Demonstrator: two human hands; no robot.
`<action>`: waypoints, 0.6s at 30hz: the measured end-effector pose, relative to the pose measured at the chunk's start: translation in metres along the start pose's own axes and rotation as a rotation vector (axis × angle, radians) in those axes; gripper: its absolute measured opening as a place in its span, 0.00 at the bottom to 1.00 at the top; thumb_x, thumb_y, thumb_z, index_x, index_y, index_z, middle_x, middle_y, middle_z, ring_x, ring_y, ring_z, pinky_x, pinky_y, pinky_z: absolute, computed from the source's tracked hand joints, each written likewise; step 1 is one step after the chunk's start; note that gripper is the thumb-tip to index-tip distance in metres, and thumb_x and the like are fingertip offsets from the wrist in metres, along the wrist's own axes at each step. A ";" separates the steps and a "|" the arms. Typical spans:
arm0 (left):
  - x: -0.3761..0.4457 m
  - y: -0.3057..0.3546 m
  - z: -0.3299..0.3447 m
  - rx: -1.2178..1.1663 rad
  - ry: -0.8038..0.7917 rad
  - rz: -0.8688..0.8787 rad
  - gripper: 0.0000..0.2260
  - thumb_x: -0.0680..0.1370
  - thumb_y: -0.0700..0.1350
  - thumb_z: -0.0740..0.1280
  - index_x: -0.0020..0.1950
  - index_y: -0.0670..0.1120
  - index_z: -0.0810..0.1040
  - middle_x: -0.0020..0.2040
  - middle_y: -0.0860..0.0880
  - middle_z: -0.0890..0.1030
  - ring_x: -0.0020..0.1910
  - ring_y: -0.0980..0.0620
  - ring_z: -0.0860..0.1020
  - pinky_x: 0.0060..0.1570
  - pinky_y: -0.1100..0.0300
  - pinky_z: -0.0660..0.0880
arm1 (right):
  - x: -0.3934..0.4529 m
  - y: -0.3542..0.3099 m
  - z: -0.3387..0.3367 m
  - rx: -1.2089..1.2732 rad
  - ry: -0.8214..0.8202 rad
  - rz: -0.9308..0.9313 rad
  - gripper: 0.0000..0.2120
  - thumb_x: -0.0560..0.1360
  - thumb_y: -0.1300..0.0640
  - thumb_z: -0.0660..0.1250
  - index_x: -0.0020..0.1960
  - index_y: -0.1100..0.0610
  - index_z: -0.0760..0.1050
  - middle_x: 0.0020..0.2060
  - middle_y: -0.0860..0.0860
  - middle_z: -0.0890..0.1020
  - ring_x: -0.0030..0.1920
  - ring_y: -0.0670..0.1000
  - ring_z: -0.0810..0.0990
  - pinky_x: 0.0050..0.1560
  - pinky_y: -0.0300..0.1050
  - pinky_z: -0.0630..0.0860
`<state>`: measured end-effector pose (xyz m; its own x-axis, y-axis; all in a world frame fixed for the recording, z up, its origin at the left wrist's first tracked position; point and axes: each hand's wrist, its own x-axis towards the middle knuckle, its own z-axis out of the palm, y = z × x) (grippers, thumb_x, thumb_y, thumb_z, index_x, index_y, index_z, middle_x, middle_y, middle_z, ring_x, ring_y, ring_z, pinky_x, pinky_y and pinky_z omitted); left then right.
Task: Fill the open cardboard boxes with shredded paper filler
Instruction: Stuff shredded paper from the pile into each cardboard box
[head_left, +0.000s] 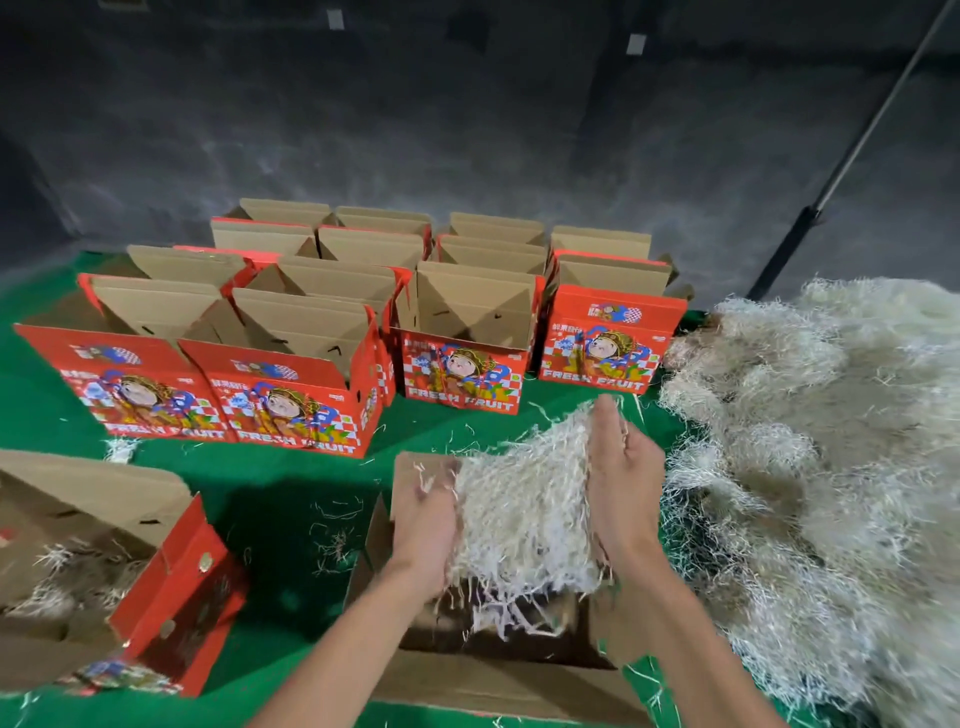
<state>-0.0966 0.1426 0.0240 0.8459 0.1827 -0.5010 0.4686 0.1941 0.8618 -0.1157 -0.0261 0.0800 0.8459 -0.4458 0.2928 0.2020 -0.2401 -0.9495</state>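
Observation:
A clump of pale shredded paper (524, 509) is pressed between my two hands. My left hand (426, 525) presses its left side, fingertips partly buried in the strands. On the right side my right hand (623, 478) lies flat against it with straight fingers. The clump hangs over an open cardboard box (498, 670) at the bottom centre, and strands dangle into it. A big heap of shredded paper (821, 467) covers the right of the green surface. Several open red "FRESH FRUIT" boxes (291, 400) stand in rows behind.
At the lower left, another open box (171, 587) holds some shreds. Loose strands (332, 540) lie on the green cloth (291, 483) between the boxes. A dark wall rises behind the rows, and a slanted pole (831, 187) stands at the upper right.

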 end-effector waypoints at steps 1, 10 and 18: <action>-0.007 -0.010 0.001 -0.012 -0.008 -0.013 0.14 0.83 0.46 0.61 0.68 0.51 0.67 0.52 0.50 0.78 0.45 0.54 0.75 0.51 0.54 0.70 | 0.011 0.004 0.001 -0.005 0.013 0.023 0.24 0.83 0.42 0.58 0.31 0.49 0.60 0.24 0.45 0.61 0.26 0.47 0.57 0.27 0.42 0.54; -0.006 0.055 -0.012 -0.204 -0.030 -0.026 0.07 0.79 0.54 0.64 0.49 0.67 0.80 0.47 0.54 0.75 0.48 0.51 0.74 0.63 0.40 0.70 | -0.023 0.080 0.017 -0.168 -0.112 0.135 0.24 0.85 0.49 0.56 0.31 0.53 0.62 0.20 0.43 0.63 0.22 0.43 0.59 0.22 0.38 0.58; 0.022 0.060 -0.009 -0.178 0.139 0.005 0.13 0.82 0.45 0.61 0.64 0.45 0.75 0.33 0.51 0.71 0.32 0.55 0.69 0.46 0.55 0.72 | -0.054 0.012 -0.001 -0.013 -0.239 0.010 0.24 0.83 0.42 0.57 0.32 0.52 0.66 0.21 0.45 0.64 0.21 0.47 0.59 0.22 0.35 0.55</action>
<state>-0.0520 0.1670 0.0644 0.7990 0.3125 -0.5138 0.4019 0.3580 0.8428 -0.1595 -0.0053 0.0523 0.9409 -0.2315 0.2470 0.1883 -0.2487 -0.9501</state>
